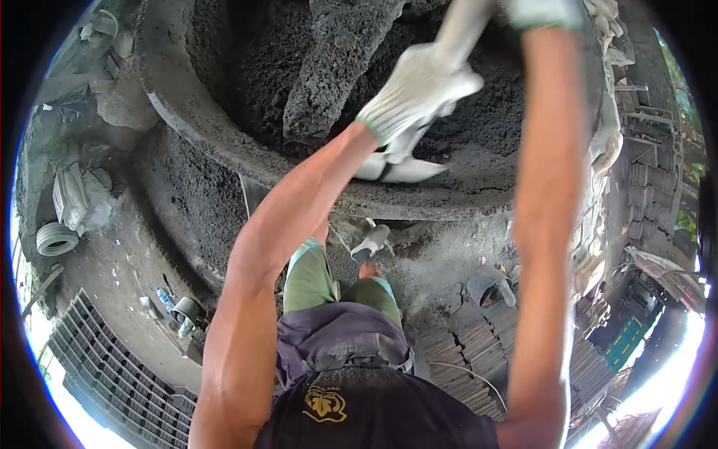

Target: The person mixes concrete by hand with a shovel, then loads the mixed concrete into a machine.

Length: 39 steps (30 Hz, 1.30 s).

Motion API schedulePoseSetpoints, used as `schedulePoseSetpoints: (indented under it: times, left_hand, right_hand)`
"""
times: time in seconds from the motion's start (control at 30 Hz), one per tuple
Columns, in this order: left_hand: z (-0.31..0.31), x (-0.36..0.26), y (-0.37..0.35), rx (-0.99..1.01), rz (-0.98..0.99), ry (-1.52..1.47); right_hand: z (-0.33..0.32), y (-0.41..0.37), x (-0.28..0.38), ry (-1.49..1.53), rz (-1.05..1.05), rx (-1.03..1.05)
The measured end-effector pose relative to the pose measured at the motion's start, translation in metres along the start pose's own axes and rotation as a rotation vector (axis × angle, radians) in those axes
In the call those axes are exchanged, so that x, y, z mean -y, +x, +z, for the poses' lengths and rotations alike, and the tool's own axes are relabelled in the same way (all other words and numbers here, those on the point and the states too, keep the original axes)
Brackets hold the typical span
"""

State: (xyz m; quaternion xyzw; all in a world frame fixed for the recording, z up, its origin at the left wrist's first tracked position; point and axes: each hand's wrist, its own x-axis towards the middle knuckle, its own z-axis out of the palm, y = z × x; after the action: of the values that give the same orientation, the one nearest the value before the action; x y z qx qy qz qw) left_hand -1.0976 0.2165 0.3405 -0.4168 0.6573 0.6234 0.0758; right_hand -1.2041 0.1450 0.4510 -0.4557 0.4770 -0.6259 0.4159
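Note:
My left hand (422, 90), in a white knit glove with a green cuff, is closed around the pale handle (465, 30) of a long-handled tool. The handle leaves the top edge of the view. Below this hand shows a pale, curved, pointed blade (407, 171), low over the near rim of a big round basin (224, 138). My right hand (544, 11), gloved too, is smeared by motion at the top edge, right of the handle; its fingers are hidden. Dark, gritty material (486, 112) fills the basin. A thick, crusted beam-like piece (329, 67) stands in it.
My shoe (372, 241) is close to the basin's outer wall. Dark grit (198, 198) is piled against the wall at left. A tire (57, 239), a bucket (187, 309) and rows of grey blocks (112, 367) lie left. Stacked slabs (479, 352) and a tipped container (488, 286) lie right.

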Motion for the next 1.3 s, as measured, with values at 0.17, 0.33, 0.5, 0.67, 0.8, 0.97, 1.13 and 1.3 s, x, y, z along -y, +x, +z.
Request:
schedulePoseSetpoints:
  times: [0.17, 0.33, 0.5, 0.67, 0.8, 0.97, 1.13, 1.3]
  left_hand:
    - [0.082, 0.102, -0.017, -0.134, 0.226, -0.5]
    - [0.164, 0.105, -0.037, -0.289, 0.61, -0.027]
    - [0.14, 0.062, -0.061, -0.207, 0.727, -0.17]
    - [0.052, -0.079, -0.102, -0.094, 0.951, -0.492]
    - [0.039, -0.15, -0.067, -0.39, 1.064, -0.472]
    - [0.049, -0.117, -0.045, -0.189, 0.812, -0.63]
    - [0.165, -0.022, 0.068, -0.019, 0.555, -0.853]
    - [0.265, -0.046, 0.043, -0.12, 0.735, -0.21]
  right_hand:
    - [-0.022, -0.143, -0.027, -0.055, -0.026, -0.181]
    - [-0.079, -0.28, 0.016, 0.107, -0.112, -0.15]
    - [-0.076, -0.264, 0.077, -0.084, -0.191, -0.282]
    - [-0.065, -0.095, 0.181, -0.35, -0.248, -0.179]
    - [-0.039, -0.006, 0.184, -0.356, -0.15, 0.015]
    - [-0.05, -0.001, 0.089, -0.395, -0.026, 0.088]
    - [-0.187, -0.093, -0.014, -1.062, -0.063, -0.064]
    - [-0.22, -0.282, 0.081, -0.158, -0.123, -0.197]
